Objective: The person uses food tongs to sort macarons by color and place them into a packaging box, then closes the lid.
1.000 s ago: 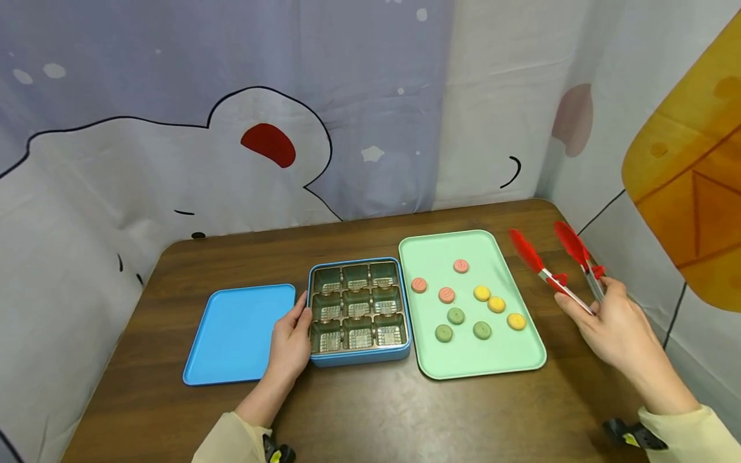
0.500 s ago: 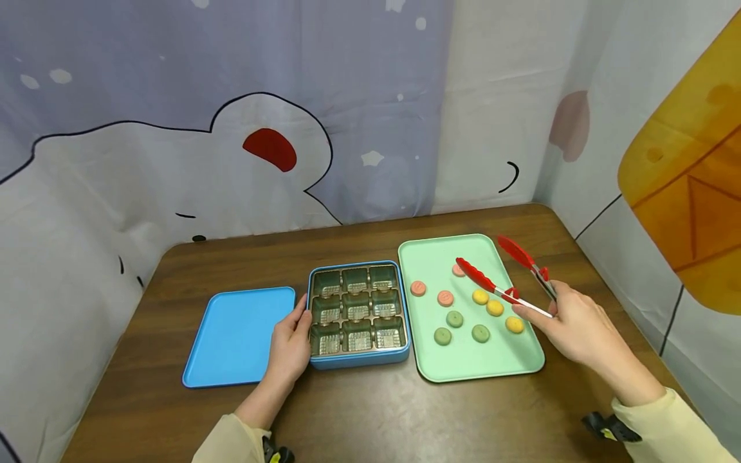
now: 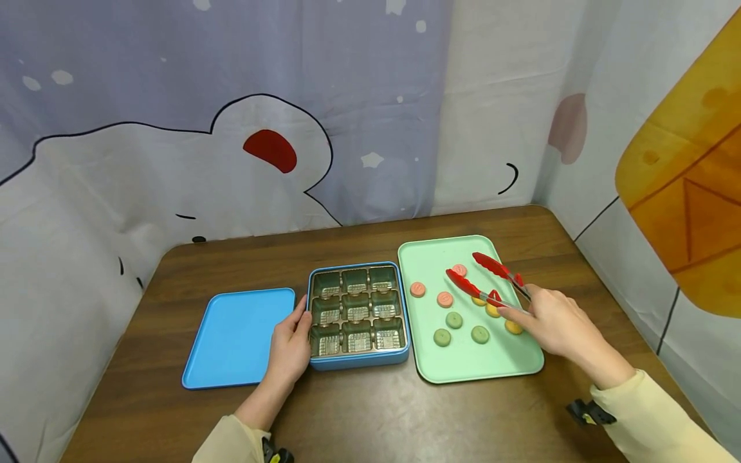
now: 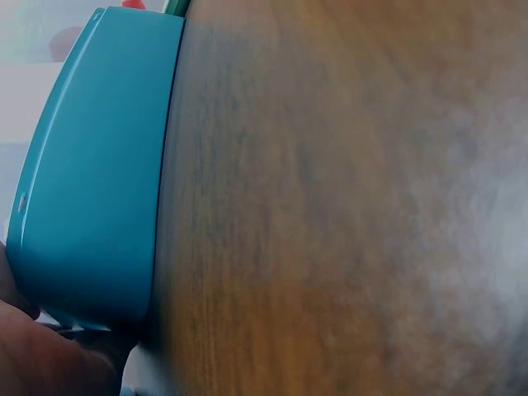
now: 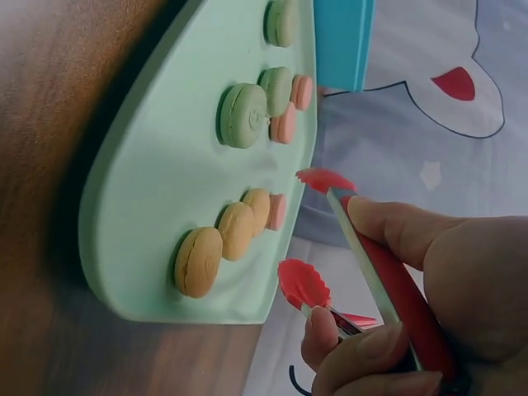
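Note:
My left hand [image 3: 289, 347] rests against the left side of a blue box [image 3: 361, 361], its fingers along the wall. A metallic insert [image 3: 357, 305] with several bare compartments fills the box. My right hand [image 3: 556, 321] grips red-tipped tongs [image 3: 463, 285] with their arms spread, above a pale green tray [image 3: 463, 366]. Pink macarons [image 3: 445, 299], green macarons [image 3: 454, 320] and yellow macarons [image 3: 513, 327] lie on the tray. In the right wrist view, the tongs [image 5: 371, 264] have nothing between their tips. The tongs partly cover a pink macaron and some yellow ones in the head view.
A flat blue lid [image 3: 240, 337] lies left of the box on the wooden table [image 3: 370, 418]. The green tray stands close against the box's right side. A printed curtain [image 3: 370, 116] hangs behind and along the sides of the table.
My right hand has carried the tongs left and lower, from beside the tray's right edge to over the macarons, and their arms have drawn closer together. My left hand stays at the box.

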